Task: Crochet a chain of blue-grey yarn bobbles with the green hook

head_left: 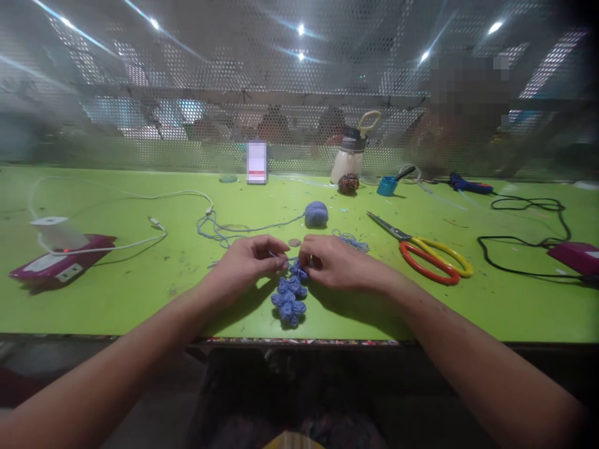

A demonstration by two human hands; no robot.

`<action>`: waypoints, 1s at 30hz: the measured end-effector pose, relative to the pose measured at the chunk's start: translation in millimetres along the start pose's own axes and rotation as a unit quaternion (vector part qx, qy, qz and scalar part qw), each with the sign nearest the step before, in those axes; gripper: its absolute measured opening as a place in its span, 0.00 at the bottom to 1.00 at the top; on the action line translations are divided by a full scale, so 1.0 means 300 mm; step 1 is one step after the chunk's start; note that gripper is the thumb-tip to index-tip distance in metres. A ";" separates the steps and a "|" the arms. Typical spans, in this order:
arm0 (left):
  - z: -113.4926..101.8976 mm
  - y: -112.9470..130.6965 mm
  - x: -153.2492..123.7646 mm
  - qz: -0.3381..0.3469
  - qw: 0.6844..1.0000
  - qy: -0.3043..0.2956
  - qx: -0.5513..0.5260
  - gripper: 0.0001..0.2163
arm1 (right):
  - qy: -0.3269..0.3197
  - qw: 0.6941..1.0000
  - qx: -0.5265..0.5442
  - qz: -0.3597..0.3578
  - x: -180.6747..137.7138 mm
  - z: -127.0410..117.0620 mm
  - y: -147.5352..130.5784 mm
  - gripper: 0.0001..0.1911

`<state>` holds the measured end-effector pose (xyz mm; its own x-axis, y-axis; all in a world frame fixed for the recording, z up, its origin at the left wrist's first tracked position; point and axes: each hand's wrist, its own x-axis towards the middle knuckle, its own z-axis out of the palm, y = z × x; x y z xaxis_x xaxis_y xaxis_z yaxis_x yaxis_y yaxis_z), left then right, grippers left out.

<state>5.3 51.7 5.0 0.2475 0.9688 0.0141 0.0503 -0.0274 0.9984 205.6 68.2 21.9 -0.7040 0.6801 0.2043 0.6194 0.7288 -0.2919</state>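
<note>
A chain of blue-violet crocheted flowers (289,302) hangs down toward the front edge of the green table (178,312). At its upper end my right hand (334,259) is closed, its fingers pinching the topmost flower. My left hand (255,259) is also closed, with thumb and forefinger pinched on a strand of the same yarn just left of that flower. Beyond my hands lies a small ball of blue-violet yarn (316,214), its strand trailing left in loose loops. Some cut yarn (350,240) lies behind my right hand. Whether a hook is held is hidden.
Scissors (412,240) with red and yellow handles lie to the right. Magenta power strips (70,262) with cables sit at both sides. Along the back stand a lit phone (256,162), a bottle (349,156), a dark yarn ball (348,184), a blue pot (387,186) and a glue gun (470,184).
</note>
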 end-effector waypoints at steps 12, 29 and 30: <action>0.013 0.006 -0.004 0.067 0.941 -0.005 0.332 0.05 | 0.020 1.000 -0.019 0.013 0.000 0.011 0.006 0.05; 0.054 0.047 0.030 -0.054 0.997 -0.051 0.021 0.07 | -0.006 1.000 -0.004 0.023 -0.008 0.017 -0.005 0.06; 0.060 0.044 0.035 -0.068 0.997 -0.041 0.011 0.07 | -0.002 1.000 0.011 0.024 -0.005 0.019 0.000 0.05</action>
<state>25.8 57.0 17.4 0.3151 0.9406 -0.1262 0.1092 0.0962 0.9894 204.8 66.9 16.3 -0.6756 0.7134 0.1860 0.6441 0.6939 -0.3219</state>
